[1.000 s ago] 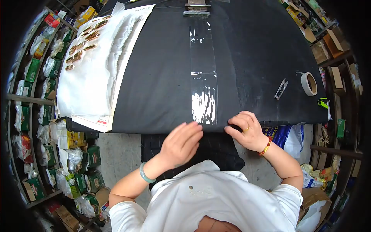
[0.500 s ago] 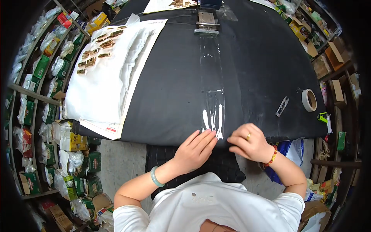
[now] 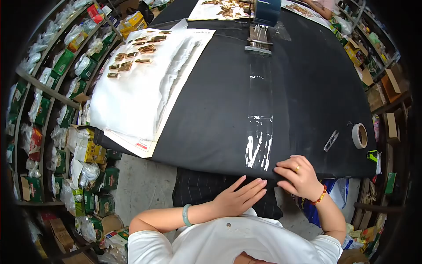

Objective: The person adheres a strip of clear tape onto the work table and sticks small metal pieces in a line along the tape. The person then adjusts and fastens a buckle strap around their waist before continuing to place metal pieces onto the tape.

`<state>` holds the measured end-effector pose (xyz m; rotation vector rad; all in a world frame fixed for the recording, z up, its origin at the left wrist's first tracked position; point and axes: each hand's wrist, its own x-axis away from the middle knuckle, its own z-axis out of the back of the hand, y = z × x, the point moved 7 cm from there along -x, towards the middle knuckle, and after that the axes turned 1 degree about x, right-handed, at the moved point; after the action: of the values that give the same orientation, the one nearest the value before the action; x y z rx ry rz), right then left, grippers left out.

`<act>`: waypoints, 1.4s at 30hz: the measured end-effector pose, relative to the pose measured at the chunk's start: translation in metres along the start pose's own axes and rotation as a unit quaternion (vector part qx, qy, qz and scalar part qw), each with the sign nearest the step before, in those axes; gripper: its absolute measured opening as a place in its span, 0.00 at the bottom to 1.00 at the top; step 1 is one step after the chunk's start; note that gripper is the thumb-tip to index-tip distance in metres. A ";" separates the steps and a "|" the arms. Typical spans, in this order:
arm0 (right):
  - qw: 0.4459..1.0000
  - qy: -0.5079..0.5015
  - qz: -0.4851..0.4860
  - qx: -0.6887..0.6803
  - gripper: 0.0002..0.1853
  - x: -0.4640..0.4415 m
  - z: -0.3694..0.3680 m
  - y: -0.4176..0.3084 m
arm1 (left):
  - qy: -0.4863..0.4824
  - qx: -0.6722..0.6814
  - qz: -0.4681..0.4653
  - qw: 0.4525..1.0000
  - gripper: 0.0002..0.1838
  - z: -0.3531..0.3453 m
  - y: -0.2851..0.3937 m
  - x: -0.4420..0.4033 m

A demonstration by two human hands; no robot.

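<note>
A wide strip of clear tape (image 3: 260,118) lies along the black tabletop from the tape dispenser (image 3: 259,39) to the near edge, its glossy end just inside that edge. My left hand (image 3: 239,196) is open, with fingers stretched out, and hangs off the table just below the strip's end. Nothing is in it. My right hand (image 3: 300,177) rests at the table's near edge, right of the strip's end. Its fingers are bent and the thumb stands apart from them, with nothing visible between.
White sheets (image 3: 132,94) with several shiny gold-brown pieces (image 3: 125,66) lie on the left. Thread snips (image 3: 331,141), a roll of white tape (image 3: 359,135) and a green-yellow item (image 3: 372,155) are on the right. Another person's arm (image 3: 317,9) shows at the far right. Packed shelves flank the table.
My left hand has drawn back off the strip's end, towards my body. My right hand has settled against the table edge. The camera view has shifted, showing more of the far table.
</note>
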<state>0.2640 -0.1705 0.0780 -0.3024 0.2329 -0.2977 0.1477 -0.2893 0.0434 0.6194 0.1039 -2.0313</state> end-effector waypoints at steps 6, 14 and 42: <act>0.999 0.018 -0.035 0.025 0.24 -0.028 0.008 0.008 | -0.003 0.074 0.018 0.997 0.29 0.007 -0.012 -0.014; 0.984 -0.051 -0.111 0.126 0.21 -0.010 0.032 0.044 | 0.118 0.033 0.109 0.987 0.22 0.126 -0.155 -0.029; 0.733 0.224 0.480 -0.426 0.41 -0.136 0.171 -0.121 | 0.139 -0.188 0.322 0.918 0.22 0.164 -0.361 0.014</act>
<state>0.1529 -0.1935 0.3005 -0.9720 0.9758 0.8337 -0.2217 -0.1641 0.1153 0.5931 0.3962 -1.2344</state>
